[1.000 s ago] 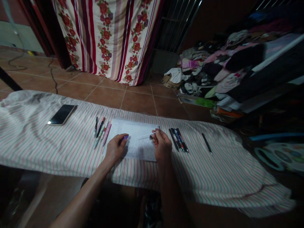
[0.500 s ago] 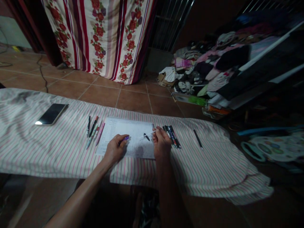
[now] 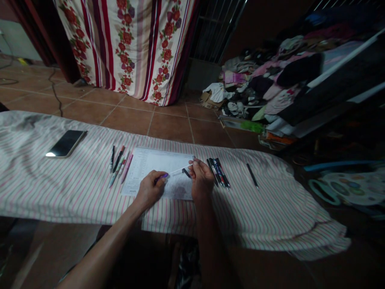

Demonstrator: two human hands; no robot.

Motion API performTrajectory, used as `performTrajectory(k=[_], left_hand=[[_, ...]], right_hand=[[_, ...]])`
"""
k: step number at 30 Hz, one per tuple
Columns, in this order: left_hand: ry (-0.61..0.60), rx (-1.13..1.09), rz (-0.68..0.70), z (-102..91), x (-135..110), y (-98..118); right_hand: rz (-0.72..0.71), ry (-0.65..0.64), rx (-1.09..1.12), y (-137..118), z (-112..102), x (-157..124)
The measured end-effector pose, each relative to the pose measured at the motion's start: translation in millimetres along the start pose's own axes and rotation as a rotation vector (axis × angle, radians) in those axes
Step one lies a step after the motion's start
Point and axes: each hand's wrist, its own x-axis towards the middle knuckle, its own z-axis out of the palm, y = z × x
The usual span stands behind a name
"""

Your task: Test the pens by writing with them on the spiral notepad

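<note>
From where I stand, both hands are over a flat white spiral-bound notebook (image 3: 150,156) with faint writing, lying on a long bench (image 3: 270,216) draped in a white cloth with pink and grey-green stripes. The left hand (image 3: 150,187) is curled nearly closed around a small purple piece (image 3: 164,176), whose tip pokes out past the thumb and forefinger; the rest is hidden in the grip. The right hand (image 3: 202,176) pinches one end of a thin, straight white stick (image 3: 179,169) between thumb and fingertips. The stick slants down over the page toward the purple tip, so near that I can't tell whether the two touch.

Under the stick, by the right fingers, is a short black piece (image 3: 186,172), over the page. Left of the notebook is a loose cluster of slim pens (image 3: 116,173), one with an orange end, and a pink pen (image 3: 126,168) beside the page edge. Just beyond the right hand lies a close row of dark pens (image 3: 221,172), and well apart from it, a single black pen (image 3: 252,176). A dark-screened phone (image 3: 66,143) rests toward the bench's left end.
</note>
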Motion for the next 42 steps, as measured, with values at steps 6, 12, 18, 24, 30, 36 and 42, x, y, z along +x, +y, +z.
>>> performTrajectory(k=[6, 12, 18, 24, 30, 36, 42], left_hand=[[0.001, 0.033, 0.018, -0.1, -1.9, 5.3], [-0.013, 0.020, 0.018, -0.7, -1.5, 3.4], [-0.014, 0.014, 0.030, -2.1, -1.0, 2.3], [-0.023, -0.002, 0.022, -2.9, -1.0, 2.9], [0.004, -0.012, 0.037, -3.3, -0.4, 5.2], [0.007, -0.067, 0.021, -2.9, 0.1, 4.0], [0.004, -0.090, 0.013, -5.9, 0.3, 3.4]], right_hand=[[-0.036, -0.036, -0.020, 3.6, 2.6, -3.2], [-0.052, -0.053, -0.036, 4.3, 4.1, -4.4], [-0.062, -0.048, -0.053, 5.5, 4.2, -4.3], [-0.055, -0.073, -0.089, 6.2, 7.5, -6.2], [-0.023, -0.152, -0.150, 8.1, 14.9, -15.1], [0.010, -0.220, -0.178, 14.5, 23.2, -23.0], [0.032, -0.224, -0.131, 16.6, 25.2, -21.7]])
